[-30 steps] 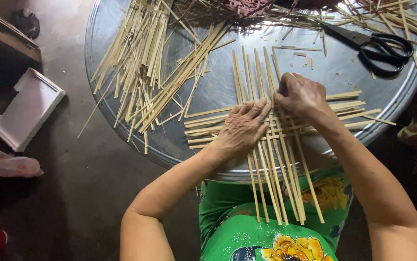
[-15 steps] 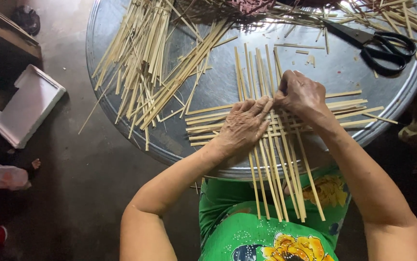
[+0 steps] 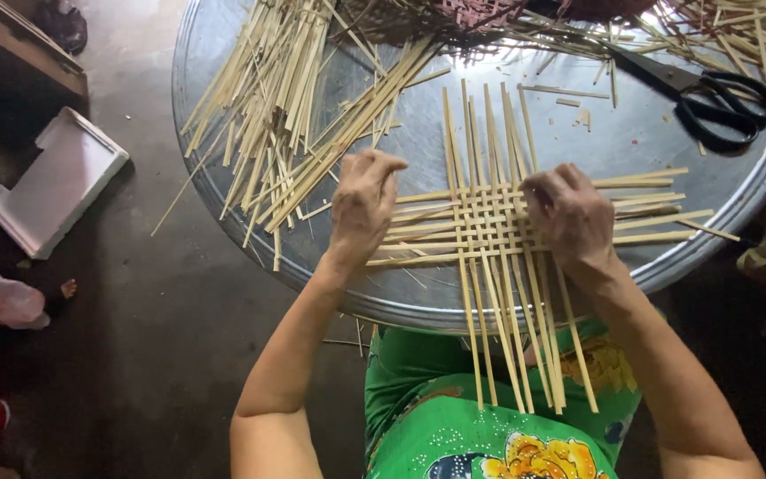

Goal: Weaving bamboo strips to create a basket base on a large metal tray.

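Note:
A flat weave of pale bamboo strips (image 3: 489, 222) lies on a round metal tray (image 3: 418, 306), its long strips hanging over the near rim above my green clothing. My left hand (image 3: 363, 202) rests at the weave's left edge, fingers curled near the ends of the crosswise strips. Over on the weave's right part, my right hand (image 3: 571, 213) presses down with bent fingers on the crossed strips. Whether either hand pinches a single strip is hidden under the fingers.
A loose pile of bamboo strips (image 3: 285, 115) covers the tray's left side. Black scissors (image 3: 711, 93) lie at the tray's right back. A white foam tray (image 3: 55, 182) sits on the dark floor to the left. More strips and dark woven material lie along the back.
My left hand has slid left off the middle of the weave to its left edge. My right hand has shifted down and right. The camera has tilted slightly.

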